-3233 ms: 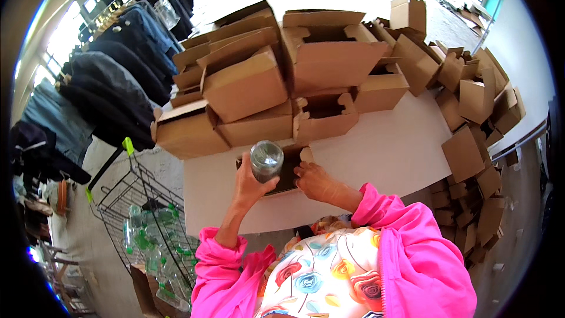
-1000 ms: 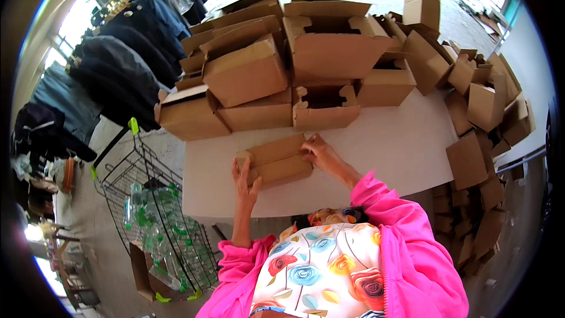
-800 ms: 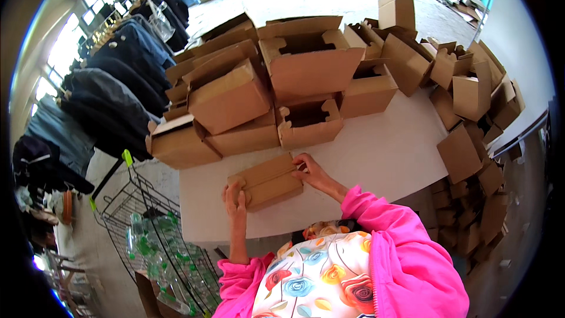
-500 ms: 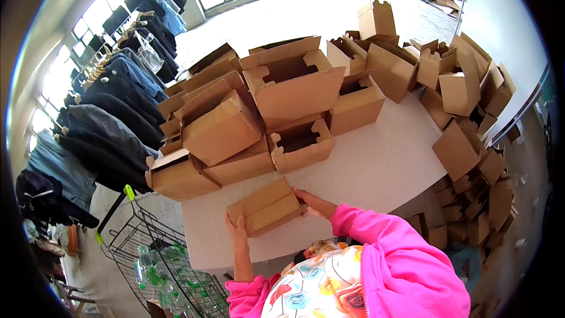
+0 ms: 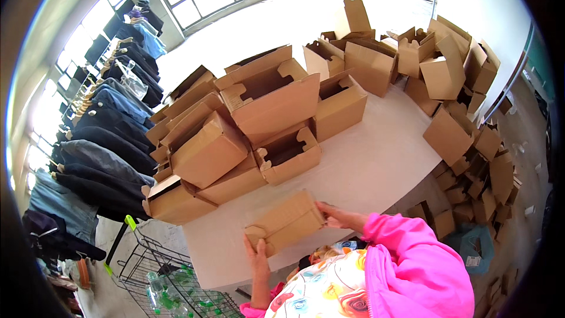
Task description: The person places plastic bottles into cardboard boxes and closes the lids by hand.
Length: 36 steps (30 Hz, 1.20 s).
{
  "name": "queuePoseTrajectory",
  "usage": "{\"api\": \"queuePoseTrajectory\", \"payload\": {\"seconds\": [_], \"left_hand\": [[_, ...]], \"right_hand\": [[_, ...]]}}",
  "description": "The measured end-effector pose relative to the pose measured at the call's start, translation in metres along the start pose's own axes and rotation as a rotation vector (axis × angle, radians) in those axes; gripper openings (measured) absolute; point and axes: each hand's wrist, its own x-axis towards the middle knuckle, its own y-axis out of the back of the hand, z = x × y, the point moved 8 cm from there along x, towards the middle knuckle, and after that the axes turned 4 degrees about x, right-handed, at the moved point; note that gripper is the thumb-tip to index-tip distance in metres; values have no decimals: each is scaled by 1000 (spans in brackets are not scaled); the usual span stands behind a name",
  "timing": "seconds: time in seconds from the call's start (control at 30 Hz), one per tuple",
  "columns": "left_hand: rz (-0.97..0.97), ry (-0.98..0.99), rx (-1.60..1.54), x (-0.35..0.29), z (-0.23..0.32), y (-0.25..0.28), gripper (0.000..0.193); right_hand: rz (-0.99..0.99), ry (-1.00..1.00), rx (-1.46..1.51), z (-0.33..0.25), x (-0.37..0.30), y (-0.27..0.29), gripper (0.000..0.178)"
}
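A small brown cardboard box [image 5: 289, 219] is held between my two hands at the near edge of the white table. My left hand [image 5: 258, 258] grips its left end from below, beside a rounded flap that lies on the box's face. Around the right end my right hand [image 5: 338, 216] is closed, with part of its fingers hidden behind the cardboard. The box is tilted, its right end farther from me than its left.
Open cardboard boxes [image 5: 265, 103] are stacked across the white table [image 5: 359, 153]. More boxes [image 5: 450, 135] pile up at the right. A wire cart [image 5: 147, 265] with green-capped plastic bottles stands at the lower left. Clothes hang on a rack [image 5: 109, 121]. A blue bag [image 5: 478, 250] lies lower right.
The view has shifted, and the held box has tilted further with its right end raised. A rounded flap now shows more clearly at its left end. Both hands still hold it.
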Motion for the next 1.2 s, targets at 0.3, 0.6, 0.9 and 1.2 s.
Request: {"api": "queuePoseTrajectory", "payload": {"seconds": [0.3,0.6,0.9,1.2], "left_hand": [[-609,-337,52,-33,140,-236,61],[-675,-771,95,38,255,-413,62],[-237,-594,-132,182,282,-461,74],[7,-394,-255,292,216,-482,77]], "right_hand": [[259,643,10,-137,-238,62,55],[315,1021,152,-339,-273,163,51],[32,1143,-862,-633,-120,35,51],[99,817,-702,-690,93,1,49]]}}
